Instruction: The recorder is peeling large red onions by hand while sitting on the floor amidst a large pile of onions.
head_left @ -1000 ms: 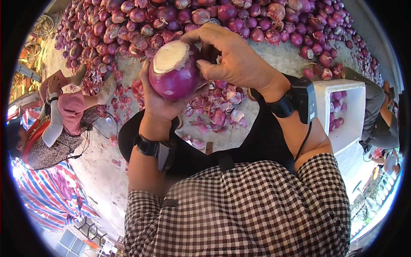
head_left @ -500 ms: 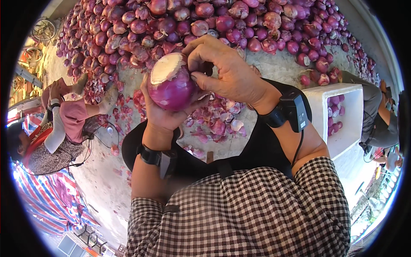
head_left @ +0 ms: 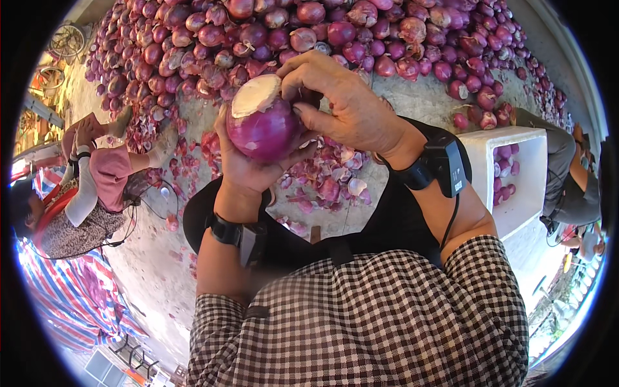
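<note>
1. Nearest us, the large onion [head_left: 264,134] sits up above the lap, cupped from below by the left grip [head_left: 248,173], thumb and fingers wrapped partway round. It looks secure, but we reckon that smooth, round skin could slip if the palm tips.
2. Right beside it, the right grip [head_left: 351,106] is half curled at the onion's right side, near the pale cut face [head_left: 256,95]. We can't tell whether it pinches anything in that shadowed gap. A hard tug here could twist the onion loose!
3. Down the right forearm, we spot a black wrist device [head_left: 445,166] and its thin cord [head_left: 449,226]; a wide swing could snag that on the white box [head_left: 506,133].
4. Below the hands, we have loose peelings [head_left: 329,184] over the hard floor [head_left: 161,284]: a dropped onion could bruise there.
5. Beyond lies the heaped onion pile [head_left: 271,39]; a knock could start a slide.
6. Out at the left edge, we see a seated co-worker [head_left: 77,226], well apart; a runaway onion could roll that way.
</note>
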`<move>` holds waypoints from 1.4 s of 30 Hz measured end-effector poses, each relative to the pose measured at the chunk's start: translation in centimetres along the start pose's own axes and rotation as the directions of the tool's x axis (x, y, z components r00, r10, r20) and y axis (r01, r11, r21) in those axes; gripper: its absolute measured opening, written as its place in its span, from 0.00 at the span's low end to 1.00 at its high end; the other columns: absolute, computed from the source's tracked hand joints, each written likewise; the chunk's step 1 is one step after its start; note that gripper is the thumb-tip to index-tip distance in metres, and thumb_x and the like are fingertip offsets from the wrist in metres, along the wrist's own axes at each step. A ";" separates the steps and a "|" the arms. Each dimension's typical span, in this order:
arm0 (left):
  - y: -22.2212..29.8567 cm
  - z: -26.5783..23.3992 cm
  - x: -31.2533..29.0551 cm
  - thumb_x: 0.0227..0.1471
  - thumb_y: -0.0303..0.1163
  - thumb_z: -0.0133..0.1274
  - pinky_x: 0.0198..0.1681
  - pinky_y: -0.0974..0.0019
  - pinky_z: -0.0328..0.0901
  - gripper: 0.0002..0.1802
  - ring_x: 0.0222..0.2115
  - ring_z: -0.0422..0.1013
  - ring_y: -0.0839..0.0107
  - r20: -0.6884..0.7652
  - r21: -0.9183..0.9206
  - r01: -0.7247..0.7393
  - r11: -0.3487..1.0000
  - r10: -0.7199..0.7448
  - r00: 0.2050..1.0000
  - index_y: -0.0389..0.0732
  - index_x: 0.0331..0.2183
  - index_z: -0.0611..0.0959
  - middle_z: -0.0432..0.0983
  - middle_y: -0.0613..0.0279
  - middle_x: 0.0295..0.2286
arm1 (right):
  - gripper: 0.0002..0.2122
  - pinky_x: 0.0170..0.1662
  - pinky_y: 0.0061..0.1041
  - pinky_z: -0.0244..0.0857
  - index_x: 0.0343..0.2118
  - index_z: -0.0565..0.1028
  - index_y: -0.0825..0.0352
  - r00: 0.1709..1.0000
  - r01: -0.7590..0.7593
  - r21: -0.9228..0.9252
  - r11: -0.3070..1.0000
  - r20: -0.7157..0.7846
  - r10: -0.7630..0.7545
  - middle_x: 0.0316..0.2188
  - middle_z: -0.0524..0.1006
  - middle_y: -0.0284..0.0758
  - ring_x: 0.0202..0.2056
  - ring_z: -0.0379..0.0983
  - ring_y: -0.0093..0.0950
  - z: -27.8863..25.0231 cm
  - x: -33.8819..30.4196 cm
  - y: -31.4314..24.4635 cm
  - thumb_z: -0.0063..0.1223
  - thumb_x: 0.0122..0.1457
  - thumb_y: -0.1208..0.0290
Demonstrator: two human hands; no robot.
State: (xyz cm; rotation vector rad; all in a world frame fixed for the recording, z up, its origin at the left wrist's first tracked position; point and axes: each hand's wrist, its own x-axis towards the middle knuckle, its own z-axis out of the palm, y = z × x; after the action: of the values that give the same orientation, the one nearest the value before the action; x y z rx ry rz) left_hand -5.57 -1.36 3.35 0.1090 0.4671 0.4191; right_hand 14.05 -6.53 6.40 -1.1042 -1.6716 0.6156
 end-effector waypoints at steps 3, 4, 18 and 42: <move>0.1 0.3 0.1 0.48 0.71 0.35 0.54 0.34 0.55 0.45 0.51 0.64 0.45 -0.046 0.006 -0.015 1.000 0.015 0.999 0.49 0.57 0.64 0.66 0.52 0.52 | 0.18 0.46 0.31 0.66 0.42 0.69 0.69 0.997 -0.078 0.052 0.996 -0.003 0.079 0.39 0.69 0.40 0.43 0.68 0.37 0.1 -0.1 -0.1 0.55 0.47 0.72; 0.1 0.4 0.0 0.48 0.71 0.35 0.53 0.34 0.56 0.44 0.51 0.64 0.45 -0.055 0.019 -0.025 0.999 0.026 0.998 0.49 0.57 0.64 0.65 0.53 0.52 | 0.19 0.46 0.31 0.66 0.43 0.69 0.70 0.993 -0.118 0.068 0.991 0.001 0.118 0.39 0.69 0.41 0.43 0.68 0.37 0.0 0.0 -0.3 0.55 0.47 0.69; -0.1 0.3 -0.2 0.50 0.67 0.37 0.49 0.41 0.65 0.41 0.50 0.66 0.52 -0.086 0.119 -0.062 0.991 0.073 0.994 0.47 0.56 0.65 0.66 0.54 0.52 | 0.27 0.48 0.31 0.65 0.50 0.70 0.69 0.989 -0.052 -0.078 0.996 0.137 0.063 0.43 0.72 0.41 0.45 0.69 0.37 -0.6 -0.5 1.1 0.55 0.43 0.66; -0.4 -0.2 -0.1 0.49 0.68 0.38 0.48 0.43 0.66 0.42 0.51 0.66 0.55 -0.049 -0.035 -0.031 0.999 0.029 0.998 0.48 0.56 0.65 0.65 0.55 0.53 | 0.23 0.45 0.29 0.66 0.47 0.72 0.70 0.979 -0.082 -0.074 0.994 0.179 0.094 0.38 0.72 0.40 0.39 0.70 0.35 -1.0 -0.2 0.9 0.55 0.45 0.71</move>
State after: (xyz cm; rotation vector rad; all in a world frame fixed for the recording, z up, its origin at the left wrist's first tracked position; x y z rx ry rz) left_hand -5.59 -1.77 3.09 0.0717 0.5063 0.4602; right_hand 15.29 -6.38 5.94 -1.2043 -1.8179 0.7409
